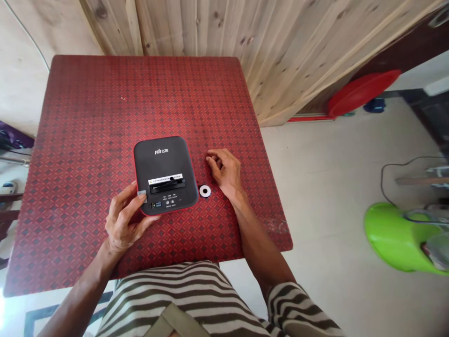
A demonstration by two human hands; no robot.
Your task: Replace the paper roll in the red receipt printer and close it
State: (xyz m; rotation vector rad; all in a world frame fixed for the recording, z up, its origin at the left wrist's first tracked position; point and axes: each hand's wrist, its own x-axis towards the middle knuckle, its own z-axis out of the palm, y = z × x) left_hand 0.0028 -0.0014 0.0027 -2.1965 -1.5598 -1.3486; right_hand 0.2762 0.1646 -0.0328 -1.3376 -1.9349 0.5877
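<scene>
A flat black receipt printer (pixel 164 161) with a red rim lies tilted a little over the table. Its top has white lettering, a dark slot with a white warning strip above it, a small display and buttons. Around its lower left corner my left hand (pixel 124 217) is closed, one fingertip by a small grey tab (pixel 141 193). Just right of the printer sits a white ring with a dark centre (pixel 205 191). My right hand (pixel 226 172) rests on the table beyond that ring, fingers loosely curled, with nothing visible in them.
The table (pixel 140 98) has a red patterned cover and stands against a wooden plank wall (pixel 210 28). On the floor to the right are a green stool (pixel 389 234) with things on it, a red basin (pixel 365 93) and a cable (pixel 396 166).
</scene>
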